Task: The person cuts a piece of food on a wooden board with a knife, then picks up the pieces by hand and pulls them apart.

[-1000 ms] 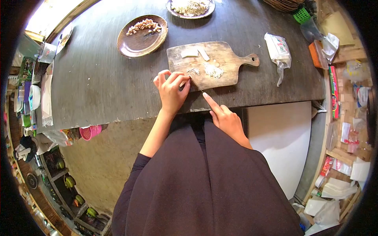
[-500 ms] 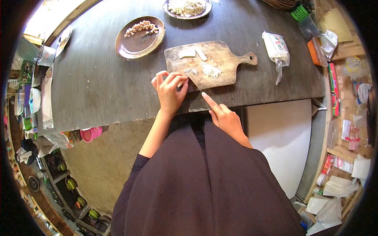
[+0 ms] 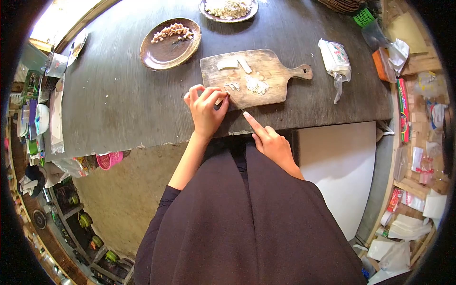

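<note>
A wooden cutting board lies on the dark table, its handle toward the right. At its near left corner, my left hand has its fingers curled round a small pale piece of food, mostly hidden. My right hand grips a knife, index finger stretched along its top; only a thin, dark line of the blade shows, pointing at the left fingertips. Thin pale strips and a heap of finely chopped pale bits rest on the board. Behind them lie two larger white pieces, one a block.
Beyond the board stand a brown plate with chopped brownish bits and another plate heaped with pale shreds. A white plastic packet lies to the right. A green basket sits at the far right corner.
The view has shifted slightly, so the board and plates appear a little further right. My hands keep nearly the same grip and place; the blade shows less than before.
</note>
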Demonstrator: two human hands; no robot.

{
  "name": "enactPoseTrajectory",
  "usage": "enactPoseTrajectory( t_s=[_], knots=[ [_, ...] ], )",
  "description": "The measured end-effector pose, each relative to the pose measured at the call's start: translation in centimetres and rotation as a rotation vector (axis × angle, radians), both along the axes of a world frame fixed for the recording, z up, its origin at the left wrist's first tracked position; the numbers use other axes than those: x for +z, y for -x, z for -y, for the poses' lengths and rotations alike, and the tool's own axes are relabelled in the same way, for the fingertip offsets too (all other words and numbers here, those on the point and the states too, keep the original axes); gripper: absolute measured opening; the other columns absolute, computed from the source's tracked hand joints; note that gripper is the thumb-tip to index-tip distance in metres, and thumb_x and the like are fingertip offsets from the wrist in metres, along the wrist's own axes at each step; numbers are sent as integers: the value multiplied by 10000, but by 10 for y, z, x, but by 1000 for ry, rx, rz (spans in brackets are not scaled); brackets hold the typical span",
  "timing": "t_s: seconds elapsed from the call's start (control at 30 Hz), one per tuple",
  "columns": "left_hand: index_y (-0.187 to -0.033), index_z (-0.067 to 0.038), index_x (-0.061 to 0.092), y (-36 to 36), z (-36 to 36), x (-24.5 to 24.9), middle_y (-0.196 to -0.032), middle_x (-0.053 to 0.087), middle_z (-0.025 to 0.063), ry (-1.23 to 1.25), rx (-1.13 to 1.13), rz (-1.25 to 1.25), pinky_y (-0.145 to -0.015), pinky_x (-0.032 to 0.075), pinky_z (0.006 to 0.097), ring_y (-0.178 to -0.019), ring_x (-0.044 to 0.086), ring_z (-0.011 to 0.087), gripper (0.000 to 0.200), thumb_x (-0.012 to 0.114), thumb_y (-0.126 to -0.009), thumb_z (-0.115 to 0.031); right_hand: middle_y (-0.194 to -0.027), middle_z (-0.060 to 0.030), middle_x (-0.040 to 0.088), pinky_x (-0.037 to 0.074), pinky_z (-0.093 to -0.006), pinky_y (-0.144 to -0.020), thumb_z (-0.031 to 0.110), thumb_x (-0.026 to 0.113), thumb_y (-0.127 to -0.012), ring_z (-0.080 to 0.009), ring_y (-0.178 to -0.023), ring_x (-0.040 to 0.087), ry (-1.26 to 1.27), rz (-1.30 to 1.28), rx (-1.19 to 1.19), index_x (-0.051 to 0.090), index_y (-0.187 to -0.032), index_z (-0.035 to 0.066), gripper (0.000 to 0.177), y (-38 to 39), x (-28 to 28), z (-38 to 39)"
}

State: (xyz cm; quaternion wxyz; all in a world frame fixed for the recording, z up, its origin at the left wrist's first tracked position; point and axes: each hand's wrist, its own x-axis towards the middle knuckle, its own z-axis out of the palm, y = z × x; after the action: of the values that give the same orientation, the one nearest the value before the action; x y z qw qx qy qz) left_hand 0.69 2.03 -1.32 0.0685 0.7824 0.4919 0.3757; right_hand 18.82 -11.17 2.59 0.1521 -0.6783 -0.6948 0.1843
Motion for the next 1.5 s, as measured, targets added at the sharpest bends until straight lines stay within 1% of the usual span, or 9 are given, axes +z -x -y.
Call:
enactPoseTrajectory(
  t_s=[0.4, 0.5, 0.6, 0.67, 0.7, 0.77, 1.4, 1.47, 1.5],
  knots=[
    [-842, -170, 739, -1, 0, -1, -978, 733, -70, 10, -8, 5, -995, 312, 419, -1103, 540, 256, 113, 809, -755, -156, -781, -138, 604, 573, -466, -538, 250, 613, -984, -354, -583, 669, -27, 33, 4, 350, -1565, 419, 660, 5, -9, -10],
    [-838, -170, 740, 0, -1, -1, -975, 733, -70, 4, -4, 3, -993, 311, 417, -1100, 539, 255, 106, 808, -757, -163, -782, -136, 607, 572, -462, -532, 245, 608, -987, -355, -572, 663, -40, 43, 2, 349, -1567, 414, 658, 7, -6, -11],
    [-839, -172, 745, 0, 0, -1, -970, 734, -70, -3, -1, 0, -991, 310, 414, -1096, 539, 252, 101, 808, -761, -171, -777, -136, 601, 574, -464, -542, 241, 605, -988, -357, -583, 664, 10, 25, -10, 349, -1567, 417, 657, 4, 5, -5],
    [-841, -174, 748, 0, 0, -1, -967, 734, -70, -7, 3, -4, -988, 308, 412, -1093, 538, 250, 99, 809, -763, -175, -793, -135, 585, 569, -492, -632, 195, 617, -976, -380, -680, 668, 105, 17, -25, 367, -1556, 407, 667, 0, 9, -2],
    [-846, -175, 752, 0, 0, 0, -965, 733, -70, -10, 3, -5, -987, 307, 411, -1091, 538, 249, 100, 811, -766, -180, -793, -135, 585, 569, -492, -632, 195, 617, -976, -380, -680, 668, 106, 17, -23, 367, -1556, 407, 667, -1, 7, -1],
    [-852, -176, 756, -1, 1, 0, -963, 733, -71, -12, 2, -4, -985, 306, 410, -1089, 538, 248, 101, 813, -768, -184, -766, -141, 582, 577, -472, -570, 252, 604, -991, -358, -614, 670, 48, 24, -15, 345, -1567, 418, 653, -4, 2, 0],
    [-857, -177, 747, 1, 1, -1, -979, 736, -65, 0, 2, -4, -993, 310, 410, -1088, 542, 256, 121, 808, -754, -160, -781, -138, 601, 591, -474, -581, 254, 615, -983, -353, -613, 674, 45, -9, 19, 343, -1569, 418, 666, -3, 0, 0],
    [-858, -176, 747, 0, 0, 0, -979, 735, -66, -3, -2, -1, -993, 309, 409, -1088, 542, 254, 120, 806, -755, -160, -764, -136, 575, 567, -493, -650, 172, 624, -968, -375, -674, 664, 100, -50, -11, 347, -1564, 416, 701, 0, 4, -5],
    [-858, -175, 747, 0, 0, 0, -978, 735, -69, -1, -2, -2, -995, 307, 409, -1087, 542, 252, 118, 806, -757, -161, -764, -136, 575, 567, -493, -650, 172, 624, -968, -375, -674, 664, 98, -48, -12, 347, -1564, 416, 701, 0, 2, -8]
  ],
)
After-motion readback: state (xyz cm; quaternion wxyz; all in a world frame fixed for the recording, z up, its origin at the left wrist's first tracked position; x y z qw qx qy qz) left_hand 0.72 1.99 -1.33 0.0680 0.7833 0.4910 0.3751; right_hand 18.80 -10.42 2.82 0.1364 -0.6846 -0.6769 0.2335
